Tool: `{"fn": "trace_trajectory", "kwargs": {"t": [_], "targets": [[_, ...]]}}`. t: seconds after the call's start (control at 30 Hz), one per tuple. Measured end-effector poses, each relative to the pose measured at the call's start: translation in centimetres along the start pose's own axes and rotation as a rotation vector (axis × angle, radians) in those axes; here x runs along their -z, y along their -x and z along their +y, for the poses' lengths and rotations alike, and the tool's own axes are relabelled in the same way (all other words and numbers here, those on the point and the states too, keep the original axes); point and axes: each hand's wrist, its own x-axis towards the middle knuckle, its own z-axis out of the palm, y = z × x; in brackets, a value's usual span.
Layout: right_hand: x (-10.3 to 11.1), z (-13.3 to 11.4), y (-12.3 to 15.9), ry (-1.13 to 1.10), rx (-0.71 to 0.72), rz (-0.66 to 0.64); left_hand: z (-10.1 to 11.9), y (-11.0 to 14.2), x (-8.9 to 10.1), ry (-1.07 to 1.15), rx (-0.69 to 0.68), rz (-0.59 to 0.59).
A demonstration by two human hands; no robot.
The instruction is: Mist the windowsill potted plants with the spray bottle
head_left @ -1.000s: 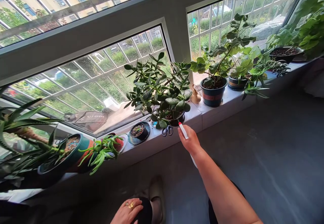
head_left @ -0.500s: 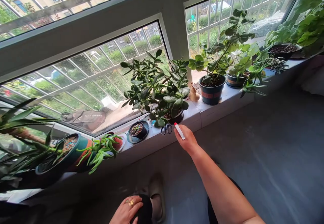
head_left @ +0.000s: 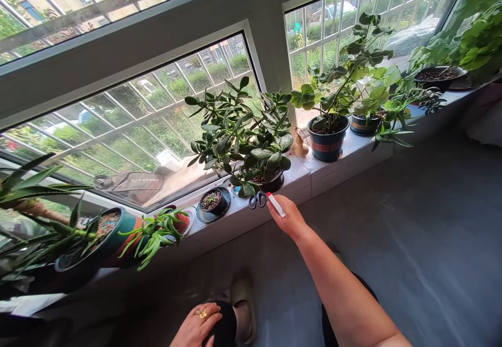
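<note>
My right hand [head_left: 289,220] is stretched out to the window sill [head_left: 314,172] and closed round a thin white stick with a red tip [head_left: 275,204]. That red tip sits just right of a pair of black-handled scissors [head_left: 258,199] lying on the sill. Right behind the scissors stands a jade plant [head_left: 243,132] in a dark pot. My left hand [head_left: 196,327], with a gold ring, rests on my dark-clad knee at the bottom, fingers lying loosely and holding nothing.
Along the sill stand a small dark pot on a saucer [head_left: 213,202], an aloe in a teal pot [head_left: 98,237], a blue pot with a leafy plant [head_left: 327,138] and more pots further right. A shoe [head_left: 243,305] rests on the grey floor [head_left: 411,242].
My right hand has slid left along the sill edge with the white stick, bringing its red tip close to the scissors. The left hand has stayed on my knee.
</note>
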Motion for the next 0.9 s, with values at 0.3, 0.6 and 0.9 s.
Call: {"fn": "trace_trajectory", "kwargs": {"t": [0.3, 0.6, 0.9], "targets": [[0.4, 0.4, -0.1, 0.081, -0.098, 0.018, 0.1, 0.1, 0.1, 0.005, 0.014, -0.005], [0.4, 0.8, -0.1, 0.079, -0.116, 0.064, 0.0, 0.0, 0.0, 0.004, 0.004, 0.001], [1.7, 0.8, -0.3, 0.051, -0.143, 0.095, -0.1, 0.2, -0.3, -0.011, 0.002, 0.013]]}}
